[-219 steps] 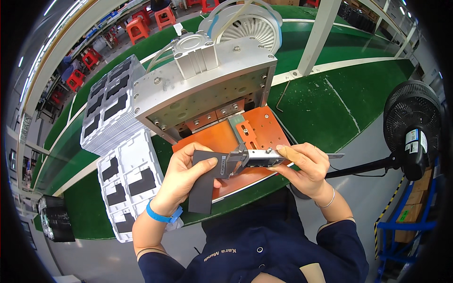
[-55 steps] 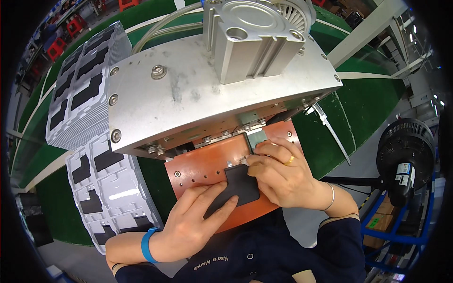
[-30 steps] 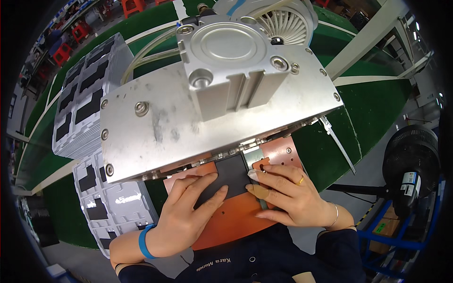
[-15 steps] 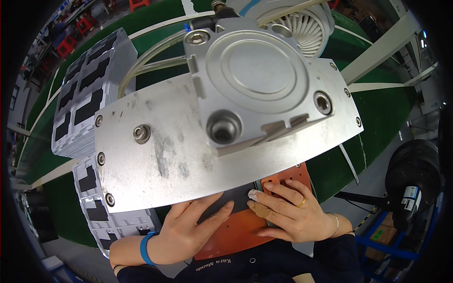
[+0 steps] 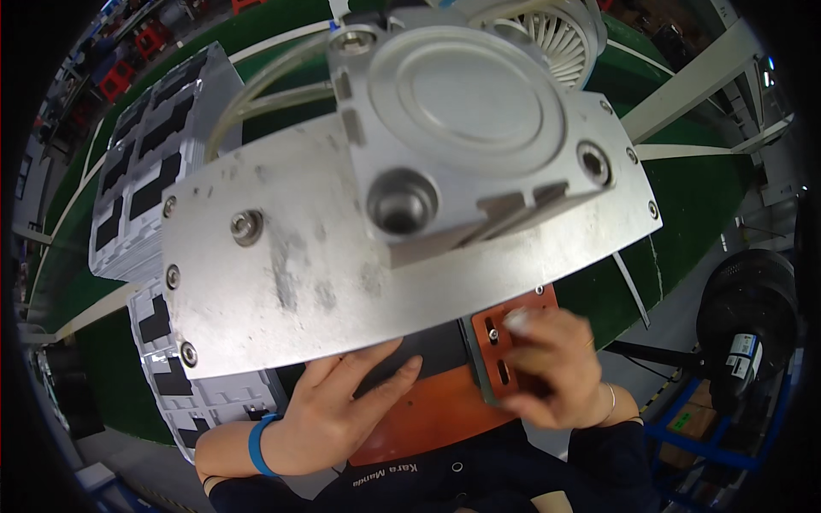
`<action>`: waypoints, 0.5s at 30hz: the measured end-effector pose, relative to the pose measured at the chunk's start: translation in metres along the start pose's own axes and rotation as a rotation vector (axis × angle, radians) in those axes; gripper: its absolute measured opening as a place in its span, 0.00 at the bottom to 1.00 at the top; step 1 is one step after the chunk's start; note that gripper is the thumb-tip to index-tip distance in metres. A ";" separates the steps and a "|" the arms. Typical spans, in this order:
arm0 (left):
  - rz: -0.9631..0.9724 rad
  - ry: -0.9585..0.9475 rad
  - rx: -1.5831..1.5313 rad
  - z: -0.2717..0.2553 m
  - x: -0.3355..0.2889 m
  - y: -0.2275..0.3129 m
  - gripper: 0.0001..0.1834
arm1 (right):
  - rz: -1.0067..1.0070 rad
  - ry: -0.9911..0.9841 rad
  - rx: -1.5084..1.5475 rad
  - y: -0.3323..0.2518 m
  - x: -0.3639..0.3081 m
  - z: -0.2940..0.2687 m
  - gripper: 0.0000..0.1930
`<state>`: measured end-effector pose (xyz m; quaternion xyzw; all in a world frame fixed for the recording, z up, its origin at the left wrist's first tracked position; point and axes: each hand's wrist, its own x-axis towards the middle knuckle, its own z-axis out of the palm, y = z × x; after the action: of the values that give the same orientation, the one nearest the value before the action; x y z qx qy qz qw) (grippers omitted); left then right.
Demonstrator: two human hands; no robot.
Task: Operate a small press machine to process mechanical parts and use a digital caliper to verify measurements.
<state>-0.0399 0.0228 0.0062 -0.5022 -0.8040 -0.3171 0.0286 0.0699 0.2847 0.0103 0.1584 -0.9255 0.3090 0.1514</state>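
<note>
My left hand, with a blue wristband, lies with its fingers stretched out over a dark flat piece; some fingertips pass under the edge of a silver metal plate. The dark piece rests on an orange base. My right hand is raised over the slotted orange block at the base's right side. It is smeared by motion, so its grip is unclear; a white wrap shows on one fingertip. Bolted on the plate, a large silver cylinder body hides what lies beneath.
Stacked grey trays with dark flat pieces stand at the left, and another such tray lies nearer. A white fan is behind the cylinder. At the right are a black fan-like device and a pale post. Green matting covers the table.
My right hand has lifted off the dark piece and moved right, uncovering the slotted orange block. My left hand stays nearly in place. The whole view has shifted slightly.
</note>
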 end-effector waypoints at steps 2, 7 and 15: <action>-0.004 0.011 0.006 0.000 0.003 -0.001 0.20 | 0.127 0.183 0.089 0.005 -0.006 0.005 0.24; -0.006 0.023 0.001 0.004 0.001 0.000 0.19 | -0.100 -0.143 -0.153 -0.006 0.006 -0.002 0.21; 0.011 0.030 -0.002 0.002 0.001 0.001 0.18 | -0.111 -0.268 -0.262 -0.017 0.008 0.008 0.24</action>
<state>-0.0392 0.0252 0.0052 -0.5021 -0.8002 -0.3253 0.0417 0.0676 0.2656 0.0158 0.2278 -0.9594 0.1535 0.0631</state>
